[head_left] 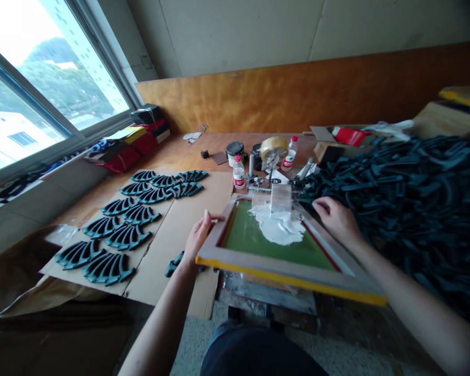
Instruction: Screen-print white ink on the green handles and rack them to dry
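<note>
Screen frame (282, 269): held slightly tilted above the work stand (266, 297), its near edge banded in yellow. A green mesh (243, 235) is enclosed by the frame; white paste (280, 232) is pooled on its far half, and a pale block (281, 201) is stood in the paste (its lower edge is smeared). The frame's far side is met by a metal clamp (272, 181).

Left hand (201, 230): placed at the frame's left side, partly open, one finger extended onto the rim; whether the rim is gripped cannot be told. Right hand (332, 214): positioned beside the frame's right side, fingers loosely curled; whether anything is held between them cannot be told.

Left of the frame, dark fan-shaped pieces (127, 235) are laid in slanting rows on flat cardboard (180, 219). Another dark piece (174, 264) is partly hidden by the left forearm. To the right, dark parts (399, 193) are heaped high. Behind the clamp, two red-capped bottles (238, 175), lidded jars (235, 151) and a tape roll (274, 148) are noted on the wooden table (172, 151).
</note>
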### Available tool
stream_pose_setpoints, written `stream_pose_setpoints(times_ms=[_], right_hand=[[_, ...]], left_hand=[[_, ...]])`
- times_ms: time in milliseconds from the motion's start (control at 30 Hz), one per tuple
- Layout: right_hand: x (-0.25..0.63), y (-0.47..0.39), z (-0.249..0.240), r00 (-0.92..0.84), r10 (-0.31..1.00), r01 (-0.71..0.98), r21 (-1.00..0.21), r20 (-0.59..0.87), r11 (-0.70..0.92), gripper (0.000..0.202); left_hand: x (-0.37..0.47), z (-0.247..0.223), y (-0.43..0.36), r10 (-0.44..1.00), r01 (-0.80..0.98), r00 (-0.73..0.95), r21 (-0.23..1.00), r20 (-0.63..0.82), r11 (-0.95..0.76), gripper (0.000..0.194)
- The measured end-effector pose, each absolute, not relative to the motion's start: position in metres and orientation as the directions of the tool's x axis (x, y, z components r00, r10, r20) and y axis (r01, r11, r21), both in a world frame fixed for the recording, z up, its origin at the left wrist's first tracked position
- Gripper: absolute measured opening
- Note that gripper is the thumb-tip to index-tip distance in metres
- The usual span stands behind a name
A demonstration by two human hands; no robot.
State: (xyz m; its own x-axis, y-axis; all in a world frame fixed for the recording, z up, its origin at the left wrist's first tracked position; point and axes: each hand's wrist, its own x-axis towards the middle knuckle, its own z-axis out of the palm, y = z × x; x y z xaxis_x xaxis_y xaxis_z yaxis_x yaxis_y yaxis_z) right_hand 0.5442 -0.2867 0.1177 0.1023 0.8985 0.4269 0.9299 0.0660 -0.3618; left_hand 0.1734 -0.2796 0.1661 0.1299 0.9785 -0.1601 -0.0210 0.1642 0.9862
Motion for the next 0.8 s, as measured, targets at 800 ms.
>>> stream_pose_setpoints(times_ms=[800], right_hand=[[0.568, -0.390, 0.033, -0.042, 0.928, 0.907, -0.376, 0.371, 0.192, 0.028]], left_hand=[[0.154, 0.045, -0.360, 0.760, -0.112, -0.239, 0.794, -0.605, 0.597, 0.041]])
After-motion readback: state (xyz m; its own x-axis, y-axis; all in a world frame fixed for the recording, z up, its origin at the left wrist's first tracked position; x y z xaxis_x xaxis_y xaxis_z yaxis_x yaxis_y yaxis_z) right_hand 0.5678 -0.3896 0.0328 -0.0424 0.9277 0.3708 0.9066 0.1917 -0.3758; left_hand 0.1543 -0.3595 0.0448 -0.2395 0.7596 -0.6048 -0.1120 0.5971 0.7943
